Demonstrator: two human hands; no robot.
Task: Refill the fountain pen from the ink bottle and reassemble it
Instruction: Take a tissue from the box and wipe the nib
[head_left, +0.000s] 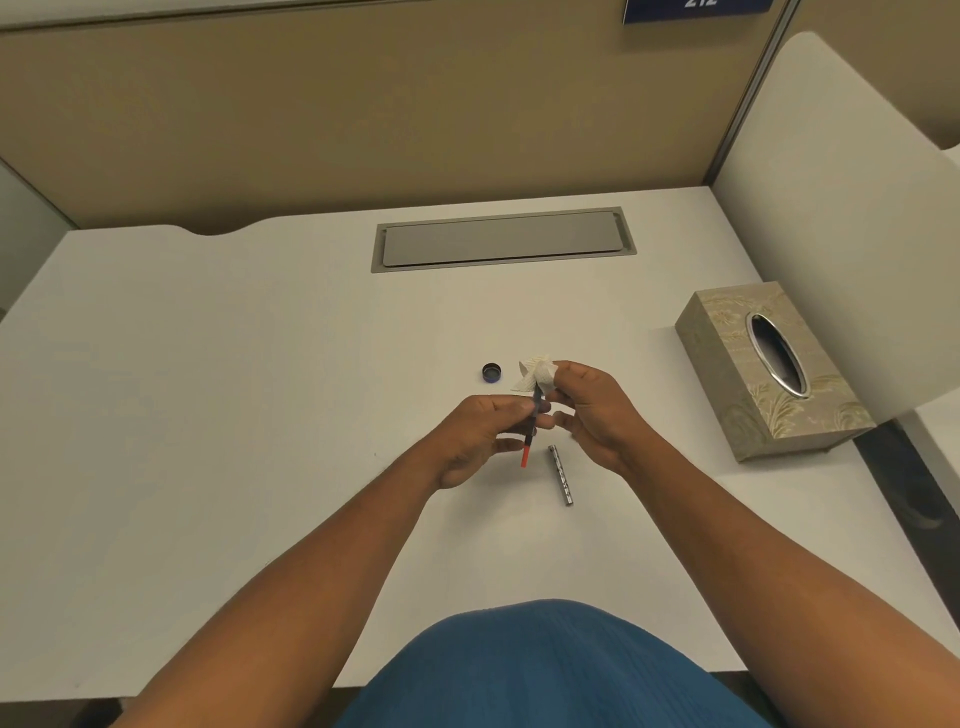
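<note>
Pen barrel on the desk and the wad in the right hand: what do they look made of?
The pen barrel looks like polished metal or chromed plastic: dark silver with bright glints along it. The wad in the right hand looks like white tissue paper: crumpled, matte, with soft ragged folds, pressed around the pen's upper end.

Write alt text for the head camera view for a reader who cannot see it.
Above a white desk, a person's left hand holds a pen section with a red-ended converter while the right hand presses a crumpled white tissue to its upper end. A metal pen barrel lies below the hands, a dark bottle cap beyond them, and a tissue box at right.
</note>
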